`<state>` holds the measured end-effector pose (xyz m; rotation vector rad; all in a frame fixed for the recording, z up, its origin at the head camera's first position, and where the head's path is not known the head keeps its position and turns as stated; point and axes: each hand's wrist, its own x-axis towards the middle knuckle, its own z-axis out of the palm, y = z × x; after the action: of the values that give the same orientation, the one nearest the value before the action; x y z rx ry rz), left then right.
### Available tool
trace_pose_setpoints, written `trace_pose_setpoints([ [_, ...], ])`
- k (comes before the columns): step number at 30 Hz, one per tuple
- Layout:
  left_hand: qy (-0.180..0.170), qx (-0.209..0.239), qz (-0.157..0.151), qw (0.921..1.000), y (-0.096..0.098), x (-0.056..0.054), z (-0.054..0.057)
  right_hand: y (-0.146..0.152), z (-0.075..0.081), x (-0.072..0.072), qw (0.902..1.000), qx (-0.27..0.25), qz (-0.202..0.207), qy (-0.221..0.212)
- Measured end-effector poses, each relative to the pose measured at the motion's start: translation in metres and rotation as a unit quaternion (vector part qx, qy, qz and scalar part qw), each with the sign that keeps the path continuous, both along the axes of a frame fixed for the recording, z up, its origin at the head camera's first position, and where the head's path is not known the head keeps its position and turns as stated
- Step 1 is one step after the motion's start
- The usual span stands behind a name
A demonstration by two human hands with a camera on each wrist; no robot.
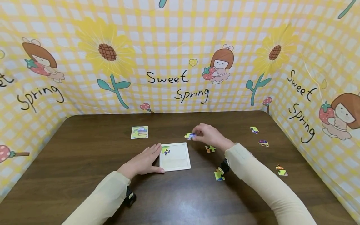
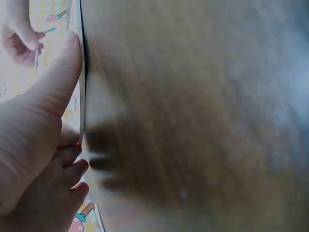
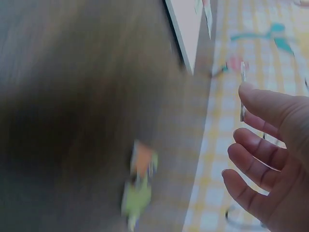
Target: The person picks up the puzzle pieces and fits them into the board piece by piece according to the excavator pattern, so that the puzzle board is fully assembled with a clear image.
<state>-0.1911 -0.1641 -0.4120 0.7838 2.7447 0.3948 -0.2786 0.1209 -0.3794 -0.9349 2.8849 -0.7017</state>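
Observation:
My right hand [image 1: 209, 136] pinches a jigsaw puzzle piece [image 1: 190, 136] between thumb and index finger, above the table and beyond the tray's far right corner. In the right wrist view the piece [image 3: 243, 92] appears edge-on, its other fingers loosely bent. A white square puzzle tray [image 1: 175, 169] lies flat in front of me. One green and yellow puzzle piece [image 1: 166, 150] sits in its far left corner. My left hand [image 1: 143, 161] rests against the tray's left side, fingers extended to the far corner and thumb straight at the near corner.
A square picture card [image 1: 139, 132] lies behind the tray to the left. Loose puzzle pieces lie to the right: an orange-green one [image 1: 210, 149], a green one [image 1: 219, 175] by the right wrist, and others [image 1: 263, 143] farther right. Patterned cloth [image 1: 180, 56] walls the table.

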Motion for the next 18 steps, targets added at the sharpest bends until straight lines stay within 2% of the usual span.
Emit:
trace_pose_setpoints([
  [7, -0.005, 0.002, 0.001, 1.0, 0.0, 0.002, 0.003, -0.034, -0.008, 0.013, 0.9984, 0.043, 0.034, 0.011],
  [14, -0.009, 0.006, 0.004, 0.9999, 0.0, 0.001, 0.003, -0.055, -0.017, 0.022, 0.9966, 0.05, 0.064, 0.011],
  [18, -0.006, 0.008, 0.003, 0.9999, -0.001, 0.0, 0.001, -0.062, -0.022, 0.022, 0.9958, 0.061, 0.066, 0.015],
])
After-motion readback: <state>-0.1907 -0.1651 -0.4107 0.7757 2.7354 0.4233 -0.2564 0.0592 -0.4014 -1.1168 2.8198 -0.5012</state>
